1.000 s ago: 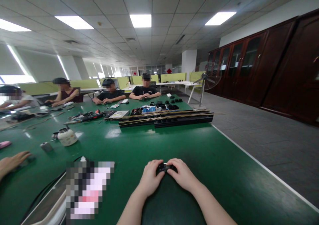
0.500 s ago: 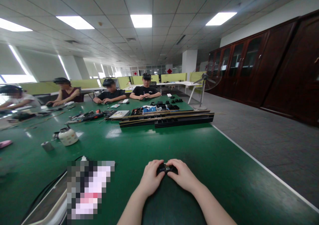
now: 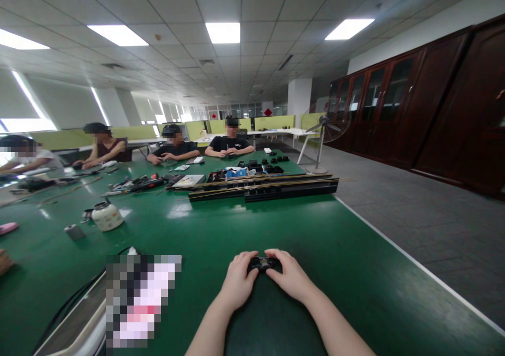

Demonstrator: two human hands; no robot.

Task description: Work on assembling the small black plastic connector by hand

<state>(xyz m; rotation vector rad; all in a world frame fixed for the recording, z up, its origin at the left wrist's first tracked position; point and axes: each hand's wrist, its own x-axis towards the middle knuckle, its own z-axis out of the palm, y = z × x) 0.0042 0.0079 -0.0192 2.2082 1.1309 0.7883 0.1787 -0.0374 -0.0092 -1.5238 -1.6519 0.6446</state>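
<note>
Wooden cabinets (image 3: 428,103) and, apparently, distant cubicle partitions (image 3: 276,123) mark an office.

We're head-high, looking forward and down along the green table (image 3: 363,272), left hand (image 3: 240,276) and right hand (image 3: 291,275) close below.

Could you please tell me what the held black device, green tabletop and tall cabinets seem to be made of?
Black device: probably hard plastic, given its dark surface with small glints, though partly hidden.
Green tabletop: smooth, semi-glossy, with bright reflections; perhaps laminate or rubber.
Tall cabinets: apparently varnished wood, judging by their reddish-brown sheen.
</note>
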